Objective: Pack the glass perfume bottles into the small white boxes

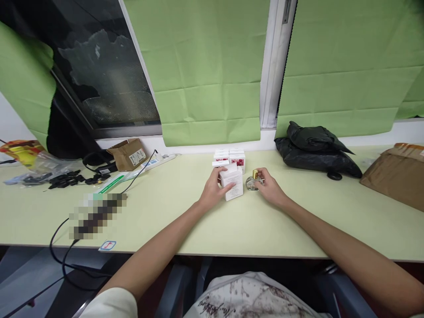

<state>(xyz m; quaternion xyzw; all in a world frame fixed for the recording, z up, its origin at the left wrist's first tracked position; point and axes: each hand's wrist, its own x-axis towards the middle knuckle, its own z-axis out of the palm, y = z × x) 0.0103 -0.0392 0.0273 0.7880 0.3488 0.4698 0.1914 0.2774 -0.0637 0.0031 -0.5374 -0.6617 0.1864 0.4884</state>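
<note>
Near: bare stretch of pale table (pixel 228 232), then both hands. Left hand (pixel 213 187) is closed round a white carton (pixel 234 185), thumb across its near face, other fingers mostly hidden behind. Carton's long axis close to vertical, leaning a bit.

Right hand (pixel 269 187) pinches a squat glass bottle (pixel 252 183) from its right side, fingers narrow, gold cap (pixel 255 173) up. Can't tell if the base touches the table.

Key relation: bottle sits just right of carton, small gap, cap axis roughly parallel to carton's. Right hand is nearer the bottle. Carton top open or shut: can't tell.

Far: white-and-red boxes (pixel 240 162) just behind carton.
</note>
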